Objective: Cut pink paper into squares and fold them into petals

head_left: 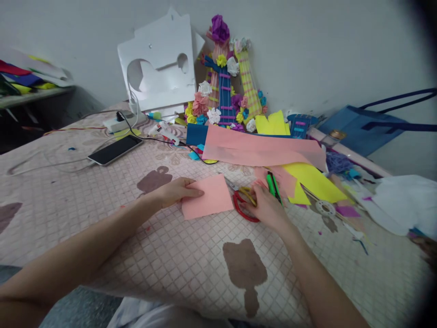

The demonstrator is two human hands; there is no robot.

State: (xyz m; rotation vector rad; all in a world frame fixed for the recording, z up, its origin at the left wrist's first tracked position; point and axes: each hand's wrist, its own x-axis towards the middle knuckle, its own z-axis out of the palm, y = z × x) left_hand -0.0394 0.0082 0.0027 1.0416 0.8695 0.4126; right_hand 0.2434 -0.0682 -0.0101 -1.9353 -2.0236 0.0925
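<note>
A small rectangle of pink paper (213,199) is pinched between the thumb and fingers of my left hand (179,191), held low over the tablecloth. My right hand (268,206) has its fingers curled at the handles of a pair of scissors (236,200), one handle red and the other yellow. The scissor blades point up and left, close to the paper's right corner. Just beyond my right hand lies a green utility knife (272,183). Some pink paper scraps (285,180) sit beside the knife.
Behind lie a long pink paper strip (262,148), yellow paper (316,182), a glue gun (167,132) and its cable. A phone (116,149) rests to the left. Paper-flower decorations (225,91) lean on the wall, near a white foam board (160,59). A tape roll (325,208) lies right.
</note>
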